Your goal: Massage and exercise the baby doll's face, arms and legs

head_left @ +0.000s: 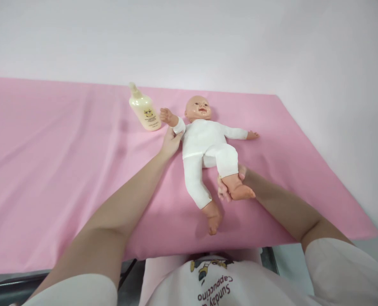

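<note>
A baby doll (pixel 204 144) in a white suit lies on its back on a pink sheet (pixel 64 170), head toward the wall. My left hand (pixel 171 140) pinches the white cuff of the doll's raised arm near its wrist. My right hand (pixel 229 187) lies under the doll's bent leg and holds it at the ankle, with the bare foot resting on my fingers. The doll's other leg stretches toward me and its other arm lies flat on the sheet.
A cream pump bottle (pixel 143 109) lies on the sheet just left of the doll's raised hand. A white wall (pixel 189 38) stands behind the sheet. The sheet's right edge runs diagonally; its near edge hangs over a dark table frame (pixel 10 284).
</note>
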`<state>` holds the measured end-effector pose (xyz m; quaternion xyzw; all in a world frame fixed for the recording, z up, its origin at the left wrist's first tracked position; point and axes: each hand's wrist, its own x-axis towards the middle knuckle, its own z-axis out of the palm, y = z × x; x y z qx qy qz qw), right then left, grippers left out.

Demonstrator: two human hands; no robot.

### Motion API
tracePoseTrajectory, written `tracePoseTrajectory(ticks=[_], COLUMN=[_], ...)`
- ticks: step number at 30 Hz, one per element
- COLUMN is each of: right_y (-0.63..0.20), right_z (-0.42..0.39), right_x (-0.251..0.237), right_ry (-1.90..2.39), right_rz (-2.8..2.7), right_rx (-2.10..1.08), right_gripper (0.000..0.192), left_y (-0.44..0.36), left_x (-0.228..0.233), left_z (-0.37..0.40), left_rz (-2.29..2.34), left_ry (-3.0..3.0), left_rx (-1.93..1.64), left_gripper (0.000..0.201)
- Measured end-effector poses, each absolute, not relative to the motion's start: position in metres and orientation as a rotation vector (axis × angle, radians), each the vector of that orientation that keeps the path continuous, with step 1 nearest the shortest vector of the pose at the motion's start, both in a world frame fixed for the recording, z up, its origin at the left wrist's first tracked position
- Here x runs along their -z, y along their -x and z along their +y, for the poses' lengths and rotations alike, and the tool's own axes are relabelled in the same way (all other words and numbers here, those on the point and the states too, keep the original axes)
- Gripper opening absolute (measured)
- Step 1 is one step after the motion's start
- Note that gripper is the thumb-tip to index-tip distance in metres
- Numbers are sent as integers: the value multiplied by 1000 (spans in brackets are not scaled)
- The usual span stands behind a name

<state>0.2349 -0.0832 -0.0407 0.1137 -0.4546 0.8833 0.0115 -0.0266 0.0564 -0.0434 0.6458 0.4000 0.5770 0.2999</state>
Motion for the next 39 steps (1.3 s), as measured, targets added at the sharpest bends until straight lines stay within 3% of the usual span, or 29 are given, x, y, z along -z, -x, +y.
tracePoseTrajectory(ticks=[2, 7, 12, 29, 39], right_y=[-234, -234, -231, -231, -234], right_z=[-87, -91, -93, -93, -93], right_x=[35, 7, -8, 2, 20], right_ry=[-586, 67, 370, 298, 21], right_rz=[-1299, -1003, -870, -1011, -1236], right_rx=[-2624, -2426, -2349, -2280, -2477], right_gripper=[63, 47, 53, 46, 51], left_y=[26, 26, 27, 26, 25], left_x=[36, 20, 20, 22, 44], left_z=[50, 40, 40, 41, 58], left_rz=[1005, 884, 907, 925, 971], left_ry=[-1862, -2239, -2289, -2193, -1794], left_rx=[-1472, -1342, -1305, -1348, -1460], left_gripper=[35, 36, 46, 37, 56])
